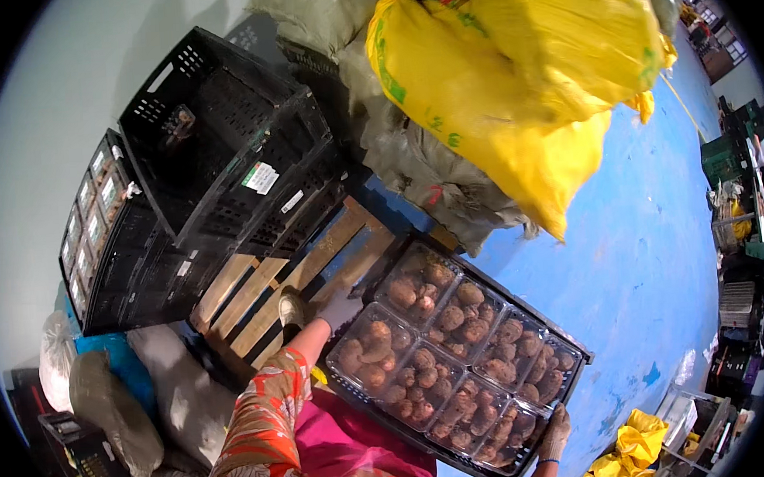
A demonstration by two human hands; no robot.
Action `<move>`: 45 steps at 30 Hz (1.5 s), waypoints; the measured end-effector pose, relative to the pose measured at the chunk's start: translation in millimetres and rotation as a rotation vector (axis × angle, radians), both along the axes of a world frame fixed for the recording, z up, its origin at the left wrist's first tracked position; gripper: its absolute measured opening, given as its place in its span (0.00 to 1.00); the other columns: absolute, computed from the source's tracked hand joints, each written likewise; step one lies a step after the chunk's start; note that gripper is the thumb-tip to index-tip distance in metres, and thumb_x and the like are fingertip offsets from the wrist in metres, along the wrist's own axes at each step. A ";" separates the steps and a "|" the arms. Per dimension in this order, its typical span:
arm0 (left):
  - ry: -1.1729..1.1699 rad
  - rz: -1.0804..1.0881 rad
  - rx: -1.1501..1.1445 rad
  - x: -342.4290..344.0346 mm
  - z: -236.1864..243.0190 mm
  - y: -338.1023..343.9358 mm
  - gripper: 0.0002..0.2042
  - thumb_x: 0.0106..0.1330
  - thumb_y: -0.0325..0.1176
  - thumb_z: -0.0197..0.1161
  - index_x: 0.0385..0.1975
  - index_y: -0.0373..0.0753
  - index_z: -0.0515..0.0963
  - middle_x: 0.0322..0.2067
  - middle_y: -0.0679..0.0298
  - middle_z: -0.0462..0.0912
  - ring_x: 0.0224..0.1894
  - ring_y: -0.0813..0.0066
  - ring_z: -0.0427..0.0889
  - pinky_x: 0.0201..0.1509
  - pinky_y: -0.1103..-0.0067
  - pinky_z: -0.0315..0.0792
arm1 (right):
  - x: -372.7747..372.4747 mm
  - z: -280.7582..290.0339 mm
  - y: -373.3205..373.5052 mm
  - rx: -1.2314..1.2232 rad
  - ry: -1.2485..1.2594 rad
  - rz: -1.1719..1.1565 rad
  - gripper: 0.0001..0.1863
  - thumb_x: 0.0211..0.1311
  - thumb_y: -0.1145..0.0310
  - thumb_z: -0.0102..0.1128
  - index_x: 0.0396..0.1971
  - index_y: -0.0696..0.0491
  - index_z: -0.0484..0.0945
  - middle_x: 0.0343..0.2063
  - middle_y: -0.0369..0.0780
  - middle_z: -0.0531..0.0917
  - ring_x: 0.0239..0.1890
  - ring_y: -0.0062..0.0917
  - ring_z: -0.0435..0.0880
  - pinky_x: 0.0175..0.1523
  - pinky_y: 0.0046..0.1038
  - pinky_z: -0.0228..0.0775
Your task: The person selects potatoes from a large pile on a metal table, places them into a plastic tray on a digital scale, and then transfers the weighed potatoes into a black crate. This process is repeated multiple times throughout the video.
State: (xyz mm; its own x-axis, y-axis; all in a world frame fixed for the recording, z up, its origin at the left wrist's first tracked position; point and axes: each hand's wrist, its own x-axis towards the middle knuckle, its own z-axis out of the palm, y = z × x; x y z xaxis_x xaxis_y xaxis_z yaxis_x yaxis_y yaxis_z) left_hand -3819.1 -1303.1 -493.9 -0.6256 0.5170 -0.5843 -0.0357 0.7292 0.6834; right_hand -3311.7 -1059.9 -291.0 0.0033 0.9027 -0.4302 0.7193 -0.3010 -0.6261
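Note:
My two hands carry a black plastic crate (416, 441) tilted across the lower middle of the view. Inside it, clear plastic boxes (469, 317) stand in two rows, filled with brown, rough-skinned tubers that look like small taro. At the crate's left end, my left hand (341, 310), in a pale glove, is closed on the rim, its fingertips partly hidden. My right hand (555, 439), also in a glove, is wrapped round the right end near the lower corner.
A wooden pallet (334, 246) lies left of the crate. Behind it are stacked black crates (227, 143), one stack holding packed boxes (92, 217). A large yellow sack (521, 81) and grey sacks (430, 166) rise ahead. More sacks (117, 412) lie lower left; shelving (737, 243) stands right of the blue floor (637, 267).

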 end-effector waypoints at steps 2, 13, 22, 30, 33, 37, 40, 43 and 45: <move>0.019 0.007 -0.049 -37.5 -25.1 -7.1 0.16 0.56 0.34 0.63 0.40 0.31 0.73 0.27 0.59 0.79 0.28 0.72 0.78 0.31 0.77 0.72 | -8.2 -53.0 -8.0 0.019 -0.125 0.161 0.29 0.69 0.48 0.47 0.50 0.61 0.74 0.39 0.40 0.80 0.39 0.23 0.75 0.45 0.26 0.70; 0.380 -0.436 -0.233 -232.1 -147.7 -1.7 0.29 0.66 0.46 0.52 0.65 0.40 0.62 0.64 0.48 0.63 0.66 0.54 0.63 0.66 0.71 0.59 | -179.1 -340.4 -45.5 -0.416 0.378 -0.354 0.25 0.72 0.49 0.39 0.49 0.54 0.74 0.38 0.35 0.77 0.39 0.21 0.75 0.44 0.24 0.68; 0.272 -0.059 -0.278 -206.4 -147.8 -57.1 0.26 0.66 0.45 0.55 0.62 0.40 0.66 0.61 0.49 0.67 0.63 0.59 0.67 0.64 0.71 0.62 | -242.1 -370.5 -73.0 -0.573 0.233 -0.280 0.27 0.69 0.44 0.44 0.51 0.53 0.73 0.38 0.37 0.80 0.38 0.27 0.78 0.46 0.29 0.72; 0.224 0.300 -0.362 -34.7 -3.7 -223.3 0.19 0.63 0.44 0.57 0.50 0.42 0.76 0.44 0.49 0.80 0.49 0.52 0.79 0.53 0.66 0.72 | -370.8 -204.8 -63.9 -0.396 0.342 -0.185 0.18 0.64 0.59 0.55 0.46 0.57 0.76 0.34 0.41 0.82 0.30 0.26 0.81 0.35 0.26 0.74; 0.136 0.501 -0.410 -4.6 34.5 -270.3 0.18 0.62 0.45 0.58 0.48 0.43 0.77 0.41 0.51 0.82 0.46 0.54 0.81 0.51 0.66 0.73 | -501.7 -126.9 -107.3 -0.763 0.888 0.286 0.19 0.69 0.65 0.45 0.54 0.61 0.69 0.49 0.48 0.76 0.54 0.39 0.76 0.60 0.39 0.69; 0.161 0.506 -0.251 40.9 -26.5 -348.7 0.21 0.62 0.52 0.56 0.42 0.42 0.80 0.40 0.51 0.83 0.47 0.54 0.81 0.51 0.67 0.73 | -653.6 -41.2 -190.0 -1.132 1.190 0.358 0.24 0.73 0.59 0.41 0.61 0.57 0.60 0.55 0.50 0.71 0.57 0.44 0.71 0.68 0.49 0.56; 0.120 0.569 -0.173 70.9 -40.5 -373.9 0.19 0.61 0.51 0.57 0.42 0.44 0.81 0.41 0.53 0.83 0.47 0.55 0.81 0.51 0.68 0.73 | -707.9 18.3 -241.6 -1.032 0.954 0.315 0.12 0.71 0.60 0.47 0.44 0.50 0.73 0.37 0.42 0.78 0.47 0.35 0.76 0.63 0.41 0.63; -0.154 0.541 -0.041 49.0 4.4 -382.3 0.14 0.60 0.45 0.59 0.36 0.43 0.82 0.36 0.56 0.84 0.41 0.59 0.83 0.46 0.69 0.75 | -730.3 1.3 -245.7 -0.975 0.960 0.170 0.06 0.69 0.63 0.52 0.31 0.47 0.72 0.27 0.36 0.75 0.37 0.28 0.76 0.49 0.35 0.69; -0.170 0.563 0.124 81.7 -34.3 -416.3 0.12 0.59 0.43 0.59 0.33 0.41 0.81 0.33 0.55 0.84 0.38 0.60 0.83 0.45 0.69 0.75 | -735.2 14.6 -256.8 -0.826 0.873 0.168 0.08 0.62 0.60 0.57 0.37 0.46 0.74 0.26 0.31 0.76 0.29 0.23 0.75 0.31 0.27 0.61</move>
